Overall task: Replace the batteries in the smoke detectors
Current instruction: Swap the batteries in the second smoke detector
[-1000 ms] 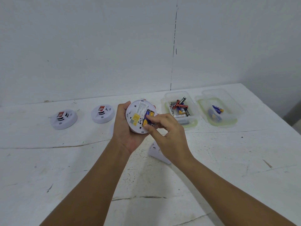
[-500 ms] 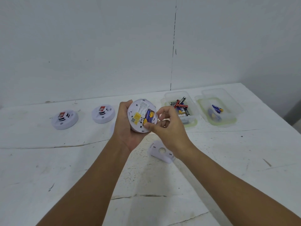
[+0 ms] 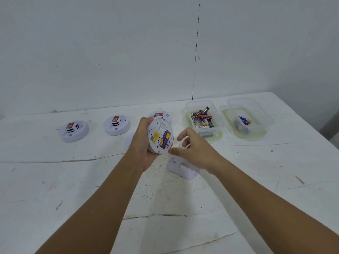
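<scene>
My left hand grips a round white smoke detector above the table, its back turned towards me. Blue and yellow batteries sit in its open compartment. My right hand hovers just right of the detector with loosely spread fingers, holding nothing. A white mounting plate lies on the table below my right hand. Two more detectors rest face up at the left, and a third shows behind the held one.
A clear tub with several mixed batteries stands at the back right. Beside it another clear tub holds a few blue batteries. The white table ends at a wall behind and at an edge on the far right.
My right hand has let go of the batteries in the compartment and drawn away to the right, its fingers opening. The detector has tilted slightly in my left hand.
</scene>
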Demonstrator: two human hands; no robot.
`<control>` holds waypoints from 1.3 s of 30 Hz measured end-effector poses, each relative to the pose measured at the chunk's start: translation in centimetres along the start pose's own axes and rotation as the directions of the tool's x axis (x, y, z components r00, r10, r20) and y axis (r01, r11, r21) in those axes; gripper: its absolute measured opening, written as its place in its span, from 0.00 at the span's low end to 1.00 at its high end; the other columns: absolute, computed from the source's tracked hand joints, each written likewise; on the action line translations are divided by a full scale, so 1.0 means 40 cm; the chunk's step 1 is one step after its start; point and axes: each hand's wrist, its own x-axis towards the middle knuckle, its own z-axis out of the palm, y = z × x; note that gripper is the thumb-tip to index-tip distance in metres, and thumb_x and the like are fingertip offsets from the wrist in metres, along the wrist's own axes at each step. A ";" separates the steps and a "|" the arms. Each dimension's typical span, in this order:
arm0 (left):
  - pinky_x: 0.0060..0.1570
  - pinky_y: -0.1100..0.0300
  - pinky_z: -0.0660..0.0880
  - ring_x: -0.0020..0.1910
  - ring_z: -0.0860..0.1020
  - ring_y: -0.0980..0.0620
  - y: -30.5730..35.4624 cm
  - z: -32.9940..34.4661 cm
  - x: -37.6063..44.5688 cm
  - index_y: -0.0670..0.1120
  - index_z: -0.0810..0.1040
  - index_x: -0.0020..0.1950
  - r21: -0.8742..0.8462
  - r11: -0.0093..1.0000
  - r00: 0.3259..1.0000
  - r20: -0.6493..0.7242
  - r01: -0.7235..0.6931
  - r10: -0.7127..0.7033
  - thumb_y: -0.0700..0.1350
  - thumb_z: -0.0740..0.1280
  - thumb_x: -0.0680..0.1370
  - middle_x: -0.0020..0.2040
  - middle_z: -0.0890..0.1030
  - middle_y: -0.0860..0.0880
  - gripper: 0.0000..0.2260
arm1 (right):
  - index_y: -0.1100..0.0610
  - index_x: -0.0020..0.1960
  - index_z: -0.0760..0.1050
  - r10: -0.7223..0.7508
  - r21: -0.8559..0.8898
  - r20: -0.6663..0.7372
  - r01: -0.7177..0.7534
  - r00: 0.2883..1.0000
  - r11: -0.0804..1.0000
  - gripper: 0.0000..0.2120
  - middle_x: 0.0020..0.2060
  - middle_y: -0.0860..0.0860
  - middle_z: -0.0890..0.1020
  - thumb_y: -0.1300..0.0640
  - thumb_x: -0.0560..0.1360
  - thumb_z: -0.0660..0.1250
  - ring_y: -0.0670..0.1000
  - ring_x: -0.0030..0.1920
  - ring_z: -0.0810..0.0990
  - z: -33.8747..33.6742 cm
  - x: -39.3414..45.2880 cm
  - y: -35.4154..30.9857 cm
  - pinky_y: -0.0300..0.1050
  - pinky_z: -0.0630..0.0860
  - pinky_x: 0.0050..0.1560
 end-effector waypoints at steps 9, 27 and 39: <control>0.57 0.45 0.78 0.48 0.81 0.41 0.000 -0.018 0.006 0.46 0.84 0.59 -0.029 0.999 0.999 -0.048 -0.017 0.015 0.56 0.63 0.82 0.45 0.87 0.42 0.17 | 0.44 0.66 0.73 0.024 -0.626 0.241 0.136 0.970 0.768 0.32 0.56 0.47 0.73 0.36 0.67 0.79 0.50 0.56 0.75 -0.008 -0.020 0.005 0.52 0.78 0.56; 0.64 0.43 0.75 0.55 0.80 0.40 0.036 -0.033 -0.017 0.46 0.84 0.56 -0.135 0.991 0.999 -0.044 0.008 -0.014 0.56 0.64 0.81 0.53 0.87 0.40 0.17 | 0.40 0.62 0.75 -0.308 0.009 -0.134 0.312 0.942 0.950 0.25 0.56 0.47 0.76 0.51 0.70 0.80 0.43 0.56 0.77 -0.017 -0.018 -0.025 0.41 0.77 0.54; 0.45 0.54 0.75 0.51 0.79 0.45 0.039 -0.033 -0.072 0.47 0.83 0.60 -0.159 0.964 0.958 0.229 0.211 -0.172 0.54 0.65 0.77 0.55 0.82 0.44 0.17 | 0.44 0.65 0.83 -0.553 -0.143 -0.161 0.535 0.818 0.833 0.21 0.64 0.42 0.78 0.50 0.73 0.80 0.43 0.66 0.73 0.049 -0.024 -0.058 0.25 0.63 0.63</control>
